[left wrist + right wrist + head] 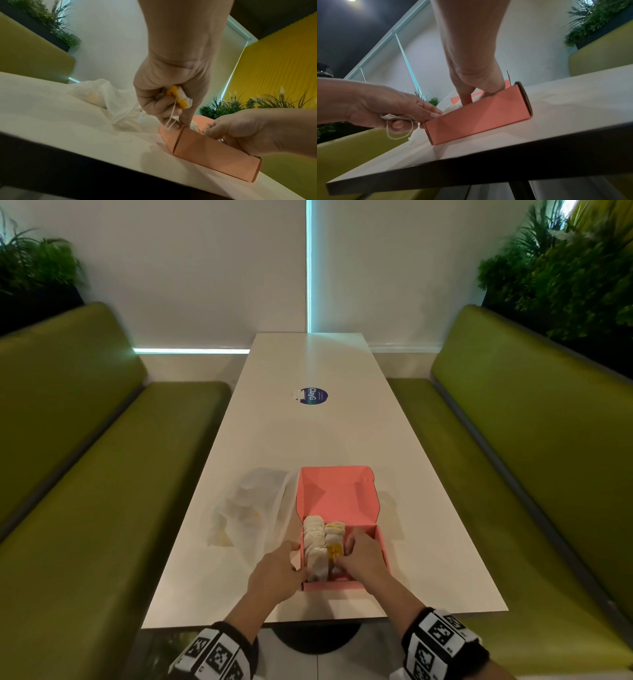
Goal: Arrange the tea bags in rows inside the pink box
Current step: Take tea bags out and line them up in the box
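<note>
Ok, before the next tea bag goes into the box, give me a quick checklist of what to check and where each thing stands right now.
1. Pink box lid open: ok.
2. Spare tea bag ready in the left hand: ok, gripped in curled fingers, string dangling.
3. Free room in the box: ok, two rows of tea bags stand on its left; the right side shows pink floor.
4. Right hand clear of the landing spot: not ok, its fingers are down inside the box.
5. Box steady: cannot tell; the left hand touches its near left corner.
6. More bags in the plastic bag: ok.
</note>
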`<act>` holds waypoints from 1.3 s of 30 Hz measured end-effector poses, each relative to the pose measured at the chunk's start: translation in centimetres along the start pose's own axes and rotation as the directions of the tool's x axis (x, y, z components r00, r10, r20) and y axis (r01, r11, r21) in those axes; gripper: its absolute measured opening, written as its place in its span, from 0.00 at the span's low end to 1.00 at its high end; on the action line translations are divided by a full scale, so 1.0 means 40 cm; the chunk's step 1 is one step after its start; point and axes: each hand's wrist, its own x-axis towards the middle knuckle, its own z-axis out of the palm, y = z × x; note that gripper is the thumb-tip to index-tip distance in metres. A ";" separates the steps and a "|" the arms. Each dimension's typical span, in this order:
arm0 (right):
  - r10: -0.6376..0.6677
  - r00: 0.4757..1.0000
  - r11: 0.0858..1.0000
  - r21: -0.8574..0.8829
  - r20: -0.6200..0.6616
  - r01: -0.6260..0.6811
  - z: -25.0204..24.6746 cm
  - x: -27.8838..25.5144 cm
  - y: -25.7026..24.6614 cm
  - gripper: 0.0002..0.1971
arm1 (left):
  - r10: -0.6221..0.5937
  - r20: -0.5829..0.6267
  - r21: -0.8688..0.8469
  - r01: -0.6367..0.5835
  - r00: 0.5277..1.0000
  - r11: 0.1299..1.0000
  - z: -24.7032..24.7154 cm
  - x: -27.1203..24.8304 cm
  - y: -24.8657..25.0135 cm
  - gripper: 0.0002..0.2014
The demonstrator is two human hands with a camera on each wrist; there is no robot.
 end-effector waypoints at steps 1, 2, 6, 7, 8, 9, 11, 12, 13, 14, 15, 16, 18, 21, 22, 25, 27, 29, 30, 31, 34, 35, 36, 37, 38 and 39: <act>-0.011 1.000 1.000 -0.014 -0.002 0.011 0.000 -0.001 0.001 0.16 | -0.008 -0.015 0.017 0.008 1.000 1.000 0.000 0.000 0.001 0.27; -0.023 1.000 0.999 -0.027 0.001 0.023 0.000 -0.001 0.004 0.16 | -0.011 -0.038 0.047 0.013 0.999 0.999 0.000 -0.001 0.002 0.28; -0.054 0.998 0.995 -0.078 0.022 0.055 -0.006 -0.004 0.011 0.17 | -0.005 -0.131 0.211 0.032 0.991 0.977 0.011 -0.007 0.030 0.31; -0.062 0.997 0.993 -0.103 0.039 0.066 -0.008 -0.007 0.009 0.18 | 0.001 -0.148 0.238 0.035 0.989 0.971 0.015 -0.009 0.038 0.29; -0.077 0.995 0.986 -0.142 0.056 0.085 -0.011 -0.010 0.006 0.19 | 0.003 -0.160 0.260 0.039 0.987 0.965 0.018 -0.008 0.044 0.27; -0.093 0.993 0.977 -0.188 0.071 0.105 -0.015 -0.016 0.002 0.20 | 0.004 -0.167 0.285 0.045 0.986 0.958 0.020 -0.006 0.047 0.24; -0.115 0.990 0.967 -0.220 0.086 0.131 -0.022 -0.024 -0.004 0.22 | -0.008 -0.162 0.319 0.061 0.987 0.946 0.020 0.000 0.045 0.20; -0.110 0.990 0.969 -0.211 0.085 0.126 -0.021 -0.024 -0.003 0.23 | -0.016 -0.156 0.316 0.065 0.988 0.947 0.021 0.002 0.040 0.18; -0.103 0.992 0.973 -0.200 0.074 0.116 -0.020 -0.024 -0.004 0.23 | -0.018 -0.151 0.307 0.064 0.988 0.950 0.023 0.005 0.035 0.18; -0.091 0.994 0.978 -0.182 0.061 0.101 -0.016 -0.024 -0.004 0.21 | -0.014 -0.152 0.299 0.059 0.988 0.952 0.027 0.007 0.030 0.18; -0.077 0.996 0.983 -0.164 0.050 0.084 -0.013 -0.024 -0.006 0.18 | -0.006 -0.160 0.299 0.054 0.987 0.953 0.030 0.008 0.026 0.18; -0.049 0.998 0.989 -0.136 0.047 0.055 -0.008 -0.022 -0.006 0.18 | 0.000 -0.168 0.302 0.051 0.986 0.952 0.033 0.010 0.023 0.18; -0.023 0.999 0.993 -0.113 0.039 0.028 0.005 -0.018 -0.005 0.27 | 0.001 -0.174 0.304 0.053 0.985 0.951 0.039 0.013 0.020 0.19; -0.039 0.999 0.991 -0.125 0.020 0.041 0.011 -0.017 -0.007 0.29 | -0.010 -0.164 0.296 0.059 0.986 0.953 0.042 0.013 0.017 0.21; -0.039 0.999 0.990 -0.132 0.028 0.042 0.009 -0.018 -0.006 0.28 | -0.018 -0.159 0.293 0.064 0.987 0.954 0.042 0.012 0.016 0.22; -0.055 0.998 0.982 -0.178 0.042 0.062 -0.012 -0.024 -0.009 0.23 | -0.044 -0.169 0.242 0.085 0.985 0.967 0.026 0.002 0.025 0.26; -0.087 0.996 0.982 -0.166 0.000 0.086 -0.031 -0.027 -0.012 0.19 | -0.030 -0.209 0.127 0.058 0.977 0.990 0.001 -0.005 0.039 0.23; -0.135 0.990 0.989 -0.060 -0.031 0.133 -0.053 -0.032 -0.023 0.14 | 0.006 -0.223 -0.190 -0.050 0.975 0.981 -0.028 -0.006 0.050 0.14; -0.159 0.987 0.987 0.037 -0.017 0.159 -0.062 -0.037 -0.032 0.10 | 0.016 -0.197 -0.414 -0.098 0.980 0.905 -0.044 -0.007 0.058 0.11; -0.181 0.983 0.973 0.150 0.019 0.176 -0.073 -0.047 -0.045 0.07 | 0.028 -0.142 -0.617 -0.111 0.989 0.779 -0.059 -0.009 0.068 0.10; -0.199 0.964 0.903 0.415 0.174 0.112 -0.092 -0.075 -0.085 0.07 | 0.097 -0.070 -0.890 -0.106 0.993 0.443 -0.081 -0.007 0.092 0.13; -0.198 0.959 0.891 0.445 0.204 0.090 -0.093 -0.082 -0.095 0.09 | 0.131 -0.086 -0.912 -0.130 0.988 0.388 -0.083 -0.008 0.098 0.16; -0.202 0.957 0.880 0.467 0.210 0.083 -0.093 -0.085 -0.102 0.10 | 0.168 -0.109 -0.912 -0.166 0.980 0.374 -0.082 -0.009 0.102 0.20; -0.210 0.957 0.868 0.489 0.198 0.089 -0.094 -0.087 -0.109 0.10 | 0.212 -0.137 -0.901 -0.211 0.968 0.378 -0.082 -0.014 0.107 0.24; -0.222 0.959 0.852 0.514 0.176 0.103 -0.094 -0.089 -0.114 0.09 | 0.244 -0.165 -0.883 -0.254 0.956 0.395 -0.082 -0.019 0.110 0.27; -0.232 0.961 0.839 0.531 0.150 0.119 -0.095 -0.090 -0.118 0.07 | 0.264 -0.192 -0.868 -0.289 0.945 0.403 -0.083 -0.022 0.111 0.29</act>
